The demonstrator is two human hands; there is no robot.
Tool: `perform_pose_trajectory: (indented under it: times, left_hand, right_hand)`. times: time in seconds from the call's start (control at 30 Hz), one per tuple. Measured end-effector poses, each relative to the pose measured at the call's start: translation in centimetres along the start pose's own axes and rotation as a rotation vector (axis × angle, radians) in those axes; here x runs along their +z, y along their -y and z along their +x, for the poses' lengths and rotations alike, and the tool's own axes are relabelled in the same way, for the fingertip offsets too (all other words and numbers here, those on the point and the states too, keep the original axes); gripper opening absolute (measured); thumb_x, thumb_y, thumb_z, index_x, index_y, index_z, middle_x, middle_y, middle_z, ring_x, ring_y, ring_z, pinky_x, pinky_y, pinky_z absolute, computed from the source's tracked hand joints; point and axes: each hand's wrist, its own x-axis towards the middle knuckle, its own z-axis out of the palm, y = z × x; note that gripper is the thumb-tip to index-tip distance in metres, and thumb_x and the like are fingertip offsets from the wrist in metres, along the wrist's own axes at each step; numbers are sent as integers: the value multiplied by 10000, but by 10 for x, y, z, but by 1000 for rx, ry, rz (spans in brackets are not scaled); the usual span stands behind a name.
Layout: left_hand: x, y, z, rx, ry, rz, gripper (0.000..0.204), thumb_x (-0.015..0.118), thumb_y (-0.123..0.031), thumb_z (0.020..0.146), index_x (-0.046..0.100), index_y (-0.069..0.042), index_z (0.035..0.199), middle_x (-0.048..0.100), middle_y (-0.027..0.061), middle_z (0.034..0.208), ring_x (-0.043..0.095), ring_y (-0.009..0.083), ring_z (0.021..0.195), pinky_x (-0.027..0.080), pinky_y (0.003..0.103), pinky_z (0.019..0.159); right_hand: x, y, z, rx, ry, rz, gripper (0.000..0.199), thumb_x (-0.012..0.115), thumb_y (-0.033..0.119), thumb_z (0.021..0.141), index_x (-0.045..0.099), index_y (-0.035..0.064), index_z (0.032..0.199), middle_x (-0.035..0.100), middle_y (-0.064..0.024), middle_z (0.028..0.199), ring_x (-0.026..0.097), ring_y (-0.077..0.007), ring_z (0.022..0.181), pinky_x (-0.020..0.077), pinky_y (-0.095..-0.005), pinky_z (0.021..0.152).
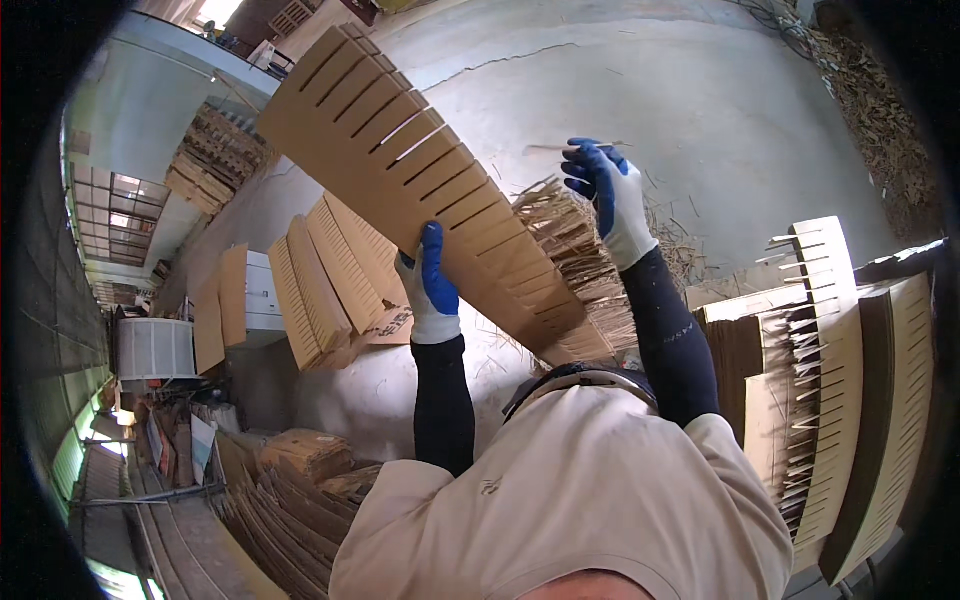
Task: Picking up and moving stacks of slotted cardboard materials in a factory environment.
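From the head camera, my left hand, in a white glove with blue fingers, was clamped on the lower edge of a long stack of slotted cardboard strips. The blue thumb lay up the face of the stack and the other fingers were hidden behind it, so I held it in a closed grip. The stack ran slantwise from the upper left of the picture down toward my chest, its upper edge cut by a row of narrow slots.

My right hand, gloved the same way, was raised beyond the near end of the stack, clear of it. Its fingers were curled together, and a thin cardboard sliver stuck out leftward from the fingertips, pinched there. Just beneath that hand, a bristle of loose cardboard slivers fanned out of the stack's near end.

The concrete floor lay behind, cracked and pale, with more slivers scattered on it under my right arm. To the right stood upright piles of slotted strips, slivers poking from their slots. To the left, beyond my left arm, more slotted strips leaned together on the floor next to flat cardboard sheets. Lower left, a heap of folded cardboard spread out near my shoulder. Both forearms wore dark sleeves below a beige shirt.
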Motion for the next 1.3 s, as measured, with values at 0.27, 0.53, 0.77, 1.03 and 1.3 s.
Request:
perform_pose_trajectory:
  times: [0.27, 0.53, 0.77, 1.03, 1.3]
  left_hand:
    - [5, -3, 3, -32, -29, -66, 501, 664, -299, 948, 531, 9, 1320, 591, 93, 1265, 585, 189, 1093, 481, 313, 937]
    - [10, -12, -3, 26, -32, 45, 445, 725, -225, 907, 579, 15, 1252, 628, 73, 1169, 604, 152, 1023, 495, 282, 905]
    - [12, -15, -8, 24, -111, 69, 422, 737, -182, 894, 592, 27, 1230, 641, 70, 1143, 613, 140, 982, 497, 264, 881]
    - [-7, -28, 8, 183, -224, 22, 368, 715, -126, 903, 597, 49, 1205, 655, 89, 1119, 615, 147, 995, 493, 270, 890]
    - [20, -22, 1, 210, -87, 94, 362, 719, -113, 895, 595, 58, 1189, 665, 80, 1064, 630, 145, 916, 501, 281, 868]
  right_hand:
    - [2, 18, -18, -212, 630, -363, 563, 606, 361, 948, 525, -45, 1329, 626, -117, 1246, 589, -158, 1137, 467, -333, 995]
    - [26, 16, -36, -150, 572, -549, 505, 741, 134, 834, 586, -10, 1293, 695, -61, 1080, 646, -107, 964, 515, -263, 889]
    - [15, -7, -28, -214, 506, -504, 559, 683, 153, 897, 476, 39, 1404, 604, -158, 1265, 639, -164, 1022, 526, -277, 887]
    - [-39, 53, -23, -396, -72, -185, 646, 390, 507, 1023, 545, -57, 1297, 635, -191, 1241, 630, -297, 1128, 494, -415, 990]
    - [21, 5, -59, -244, 369, -163, 515, 419, 395, 1041, 598, -69, 1175, 702, -159, 1026, 675, -215, 939, 525, -340, 882]
